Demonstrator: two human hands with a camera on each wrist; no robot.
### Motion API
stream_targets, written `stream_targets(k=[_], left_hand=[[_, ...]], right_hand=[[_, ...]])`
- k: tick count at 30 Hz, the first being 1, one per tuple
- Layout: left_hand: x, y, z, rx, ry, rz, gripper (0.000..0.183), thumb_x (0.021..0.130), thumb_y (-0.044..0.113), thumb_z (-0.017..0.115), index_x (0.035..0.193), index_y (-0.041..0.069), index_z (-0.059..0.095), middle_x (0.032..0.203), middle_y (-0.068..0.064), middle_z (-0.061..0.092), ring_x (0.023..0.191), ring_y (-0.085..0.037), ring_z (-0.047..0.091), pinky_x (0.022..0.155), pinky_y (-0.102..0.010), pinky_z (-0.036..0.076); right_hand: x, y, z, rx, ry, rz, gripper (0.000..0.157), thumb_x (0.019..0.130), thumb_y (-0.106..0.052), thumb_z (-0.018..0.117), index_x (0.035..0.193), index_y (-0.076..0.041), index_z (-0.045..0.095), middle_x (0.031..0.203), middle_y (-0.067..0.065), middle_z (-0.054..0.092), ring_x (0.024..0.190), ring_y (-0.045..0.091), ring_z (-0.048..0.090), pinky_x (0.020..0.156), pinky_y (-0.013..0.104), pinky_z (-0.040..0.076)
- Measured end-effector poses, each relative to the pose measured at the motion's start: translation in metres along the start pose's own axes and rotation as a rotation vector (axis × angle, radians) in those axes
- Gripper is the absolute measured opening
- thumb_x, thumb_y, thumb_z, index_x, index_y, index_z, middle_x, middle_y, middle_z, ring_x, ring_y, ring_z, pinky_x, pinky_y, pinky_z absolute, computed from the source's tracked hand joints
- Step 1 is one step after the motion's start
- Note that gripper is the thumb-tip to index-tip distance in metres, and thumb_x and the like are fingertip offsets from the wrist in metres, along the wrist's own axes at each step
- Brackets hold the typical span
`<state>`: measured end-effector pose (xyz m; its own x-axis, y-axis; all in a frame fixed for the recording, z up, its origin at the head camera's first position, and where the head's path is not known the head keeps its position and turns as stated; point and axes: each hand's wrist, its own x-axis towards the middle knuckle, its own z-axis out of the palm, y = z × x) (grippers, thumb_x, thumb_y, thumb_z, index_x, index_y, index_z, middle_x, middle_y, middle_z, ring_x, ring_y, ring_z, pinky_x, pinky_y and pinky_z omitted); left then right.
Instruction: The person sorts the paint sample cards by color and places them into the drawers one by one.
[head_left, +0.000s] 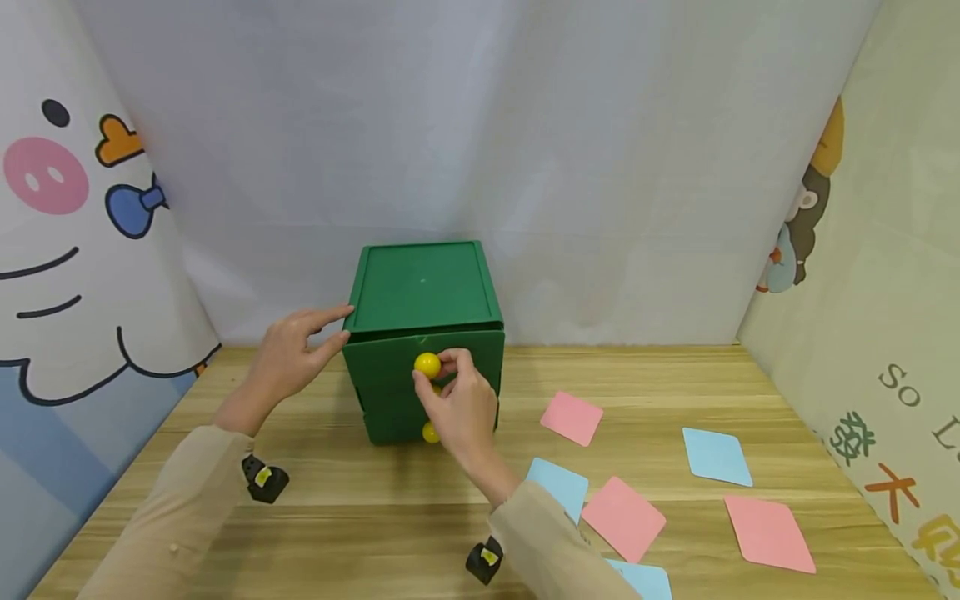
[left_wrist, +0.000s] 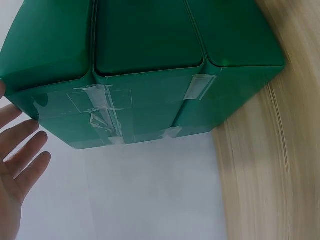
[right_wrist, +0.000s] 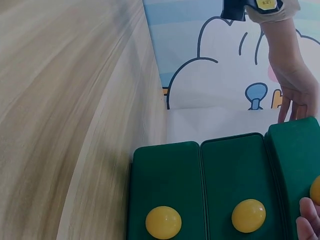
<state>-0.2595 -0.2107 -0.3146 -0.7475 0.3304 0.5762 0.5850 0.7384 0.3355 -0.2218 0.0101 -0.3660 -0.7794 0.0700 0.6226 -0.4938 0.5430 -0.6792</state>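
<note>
A green box with three stacked drawers (head_left: pixel 422 287) stands against the back wall, each drawer with a round yellow knob. My right hand (head_left: pixel 467 408) pinches the top knob (head_left: pixel 427 365) between thumb and fingers. In the right wrist view the top drawer (right_wrist: pixel 295 150) juts slightly past the two below, whose knobs (right_wrist: pixel 163 222) are untouched. My left hand (head_left: pixel 288 350) rests at the box's upper left edge with fingers extended. Clear tape (left_wrist: pixel 102 107) joins the drawer units on the side, seen in the left wrist view.
Pink cards (head_left: pixel 624 518) and blue cards (head_left: pixel 716 456) lie scattered on the wooden table (head_left: pixel 337 517), right of the box. A white cloth wall (head_left: pixel 600 167) hangs behind it, and printed cartoon sheets (head_left: pixel 67 275) stand on both sides.
</note>
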Motion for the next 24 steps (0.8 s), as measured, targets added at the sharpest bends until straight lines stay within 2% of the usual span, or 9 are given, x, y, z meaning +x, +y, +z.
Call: stream_targets(k=[16,24], left_hand=[[-0.0007,-0.0019,0.0012,-0.018,0.017,0.018,0.035,0.091,0.014,0.056,0.123,0.003,0.057,0.114,-0.022,0.059,0.094,-0.038,0.057,0.074,-0.052,0.047],[-0.0019,-0.0023,0.0006,-0.017,0.009,0.0,0.036,0.09,0.013,0.056,0.124,0.004,0.056,0.115,-0.021,0.059,0.094,-0.039,0.057,0.073,-0.053,0.047]], right_hand=[[0.0064,0.0013,0.0029,-0.022,0.014,0.027,0.028,0.081,-0.031,0.067,0.096,-0.009,0.057,0.08,0.001,0.062,0.051,0.005,0.052,0.052,0.019,0.04],[0.0101,0.0014,0.0054,-0.026,0.01,0.032,0.028,0.082,-0.032,0.065,0.097,-0.009,0.057,0.08,0.0,0.062,0.051,0.005,0.052,0.051,0.019,0.04]])
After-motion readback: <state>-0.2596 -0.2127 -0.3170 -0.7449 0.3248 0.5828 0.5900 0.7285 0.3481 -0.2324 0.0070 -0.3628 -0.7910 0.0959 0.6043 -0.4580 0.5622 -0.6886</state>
